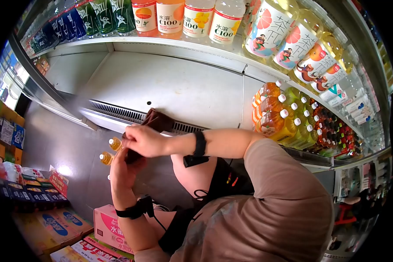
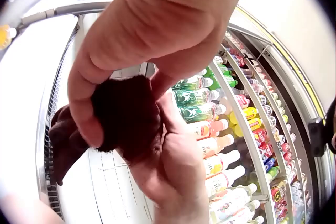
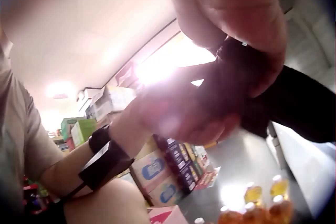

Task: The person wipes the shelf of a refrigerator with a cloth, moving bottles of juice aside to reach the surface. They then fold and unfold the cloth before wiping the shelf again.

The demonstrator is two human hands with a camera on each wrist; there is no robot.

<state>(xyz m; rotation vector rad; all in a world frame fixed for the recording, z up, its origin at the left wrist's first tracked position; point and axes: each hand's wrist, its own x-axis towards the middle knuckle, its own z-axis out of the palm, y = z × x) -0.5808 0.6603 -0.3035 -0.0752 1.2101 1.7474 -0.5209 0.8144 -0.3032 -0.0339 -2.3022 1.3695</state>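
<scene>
- The right hand [image 1: 145, 140] has its grip closed on a dark brown cloth [image 1: 158, 118], and the left hand [image 1: 123, 168] pinches the same cloth from 7 o'clock.
- The cloth sticks out toward 1 o'clock, in front of the bare fridge shelf [image 1: 174, 87].
- Two orange bottles [image 1: 115, 143] stand at 9 o'clock.

Legible print on chiller shelf stock and floor cartons.

Top shelf, head view: "水溶 C100" in blue on the white labels of the orange bottle [image 1: 170, 17], the pale bottle [image 1: 198, 19] with a yellow fruit picture, and the second pale bottle [image 1: 225, 24]. To the right, "茶π" in large dark characters on the large bottle [image 1: 270, 27] and again on the next large bottle [image 1: 298, 44]. Lower left, "水" in blue on the pink carton [image 1: 111, 227], remaining characters too small to read. Print on the blue-and-yellow boxes [image 1: 52, 225] blurred. Labels in both wrist views too small or blurred to read.
</scene>
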